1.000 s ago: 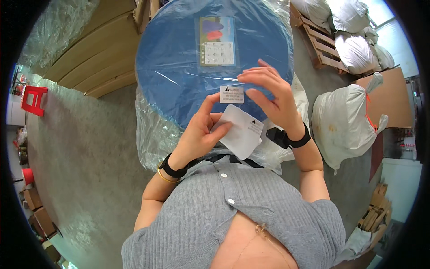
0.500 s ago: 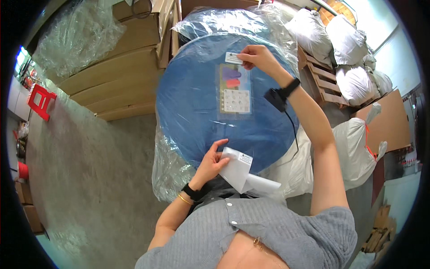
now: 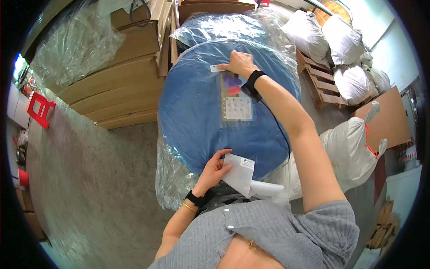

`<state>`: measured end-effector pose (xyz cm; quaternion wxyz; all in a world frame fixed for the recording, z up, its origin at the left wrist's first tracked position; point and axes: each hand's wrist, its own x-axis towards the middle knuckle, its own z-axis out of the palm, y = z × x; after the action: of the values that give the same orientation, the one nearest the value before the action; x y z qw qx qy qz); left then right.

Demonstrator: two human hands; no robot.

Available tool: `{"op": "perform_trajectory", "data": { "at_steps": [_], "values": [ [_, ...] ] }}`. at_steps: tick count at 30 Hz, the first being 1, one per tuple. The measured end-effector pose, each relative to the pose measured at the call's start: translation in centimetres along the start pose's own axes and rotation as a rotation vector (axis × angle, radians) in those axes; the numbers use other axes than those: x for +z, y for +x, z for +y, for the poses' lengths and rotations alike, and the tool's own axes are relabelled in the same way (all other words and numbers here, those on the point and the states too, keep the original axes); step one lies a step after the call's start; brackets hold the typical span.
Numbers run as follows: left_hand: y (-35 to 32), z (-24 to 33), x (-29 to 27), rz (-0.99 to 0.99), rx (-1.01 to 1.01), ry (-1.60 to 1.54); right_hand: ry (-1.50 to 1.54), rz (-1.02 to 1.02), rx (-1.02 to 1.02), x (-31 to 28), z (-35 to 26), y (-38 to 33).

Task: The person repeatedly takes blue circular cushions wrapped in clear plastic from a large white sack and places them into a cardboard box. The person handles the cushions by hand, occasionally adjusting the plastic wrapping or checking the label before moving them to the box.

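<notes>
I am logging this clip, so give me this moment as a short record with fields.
Setting: storeroom with a concrete floor
Main item: big blue roll wrapped in clear plastic
Right hand: stretched out, pressing a small white label onto the roll's face
Left hand: holding a white sheet at the roll's near edge
On the roll: clear pouch with papers
Left of roll: flat cardboard boxes
Right of roll: wooden pallet, white sacks
Far left: red stool

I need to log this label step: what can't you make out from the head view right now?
- Small white sticker: partly hidden under the right hand.
- White sheet: the left hand covers its edge.
- Label pouch on the blue roll: print too small, blurred by plastic wrap.
</notes>
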<state>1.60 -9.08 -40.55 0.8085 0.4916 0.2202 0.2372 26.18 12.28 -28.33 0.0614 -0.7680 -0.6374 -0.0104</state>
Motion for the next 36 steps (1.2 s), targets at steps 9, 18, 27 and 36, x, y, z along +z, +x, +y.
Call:
{"op": "perform_trajectory", "data": {
  "at_steps": [9, 18, 27, 36],
  "values": [
    [-0.5, 5.5, 3.2, 0.278, 0.268, -0.118, 1.307, -0.875, -0.381, -1.5, 5.0, -25.0],
    [2.6, 6.6, 8.6, -0.104, 0.296, 0.252, 1.723, 0.063, 0.478, 6.7, 14.6, -48.2],
    [16.8, 13.6, 1.6, -0.04, 0.18, 1.042, 1.54, 1.037, 1.715, 19.9, 25.2, -81.0],
    [28.1, 7.9, -1.8, 0.134, 0.09, 1.965, 1.552, 0.689, 1.801, 35.8, 22.9, -81.0]
  ]
}}
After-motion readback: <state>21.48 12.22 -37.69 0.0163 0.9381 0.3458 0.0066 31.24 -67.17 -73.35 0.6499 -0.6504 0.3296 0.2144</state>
